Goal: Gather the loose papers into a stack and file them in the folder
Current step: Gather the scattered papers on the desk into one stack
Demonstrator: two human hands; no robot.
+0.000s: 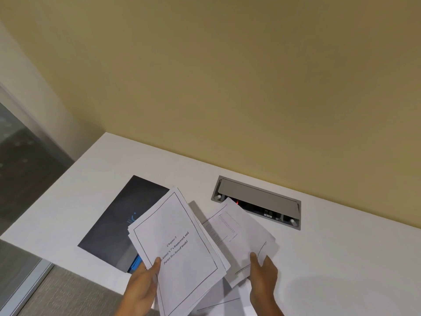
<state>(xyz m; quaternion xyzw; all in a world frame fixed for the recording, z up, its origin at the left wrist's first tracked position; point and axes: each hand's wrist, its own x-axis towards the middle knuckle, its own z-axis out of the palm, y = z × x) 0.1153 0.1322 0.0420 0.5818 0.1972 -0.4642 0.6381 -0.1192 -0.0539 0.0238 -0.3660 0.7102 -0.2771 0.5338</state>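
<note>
1. the left hand (145, 279) pinched the near edge of a fanned stack of white printed papers (175, 247), thumb on the bordered title page; the sheets were uneven and, in my judgement, could have slid apart if the grip had loosened.
2. the right hand (262, 272) gripped a second loose bundle of white sheets (239, 233), just right of the stack and overlapping it; joining them askew might have bent corners.
3. the dark flat folder (123, 220) lay closed on the white surface (341, 258), to the left, partly under the stack, its near corner at the surface's near edge, so a push could have tipped it off.
4. another sheet (218, 304) lay at the near edge, easy to miss.
5. the grey recessed cable box (257, 201) sat far right, touched by the bundle's far corner; a corner could have caught there.
6. open room lay right and far left.
</note>
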